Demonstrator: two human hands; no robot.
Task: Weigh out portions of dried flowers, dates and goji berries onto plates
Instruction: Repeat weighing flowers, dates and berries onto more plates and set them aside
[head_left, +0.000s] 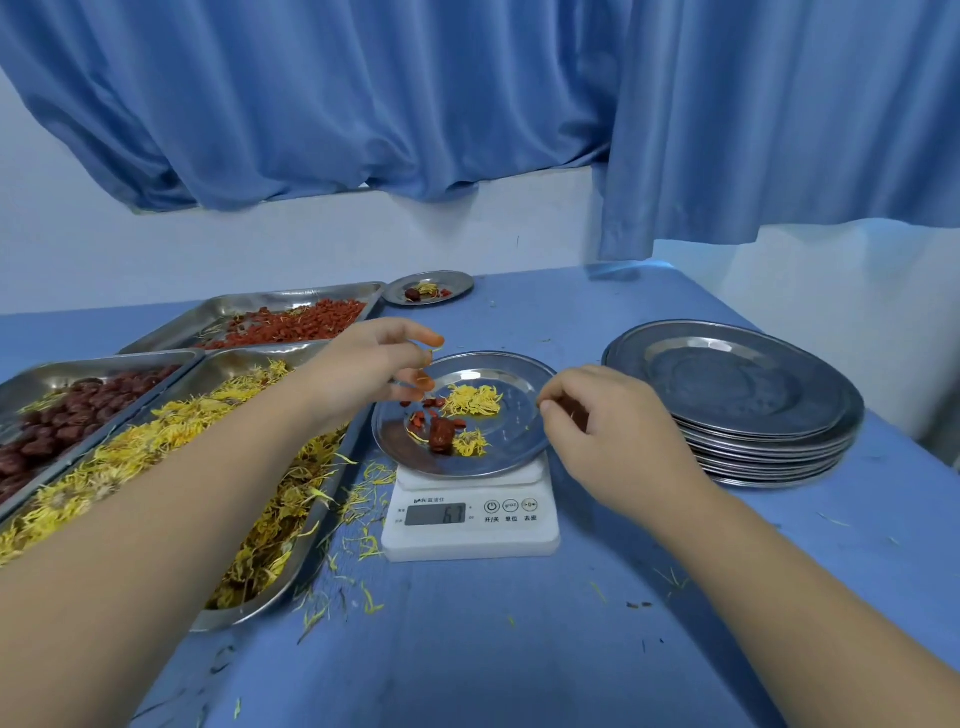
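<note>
The plate (524, 426) sits on the scale (470, 525), trays (291, 571) left, stacked plates (737, 400) right.

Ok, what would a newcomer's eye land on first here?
The plate on the white scale at centre, the left hand pinching goji berries above it, the right hand by its rim. Three ingredient trays fill the left; a stack of plates sits right.
</note>
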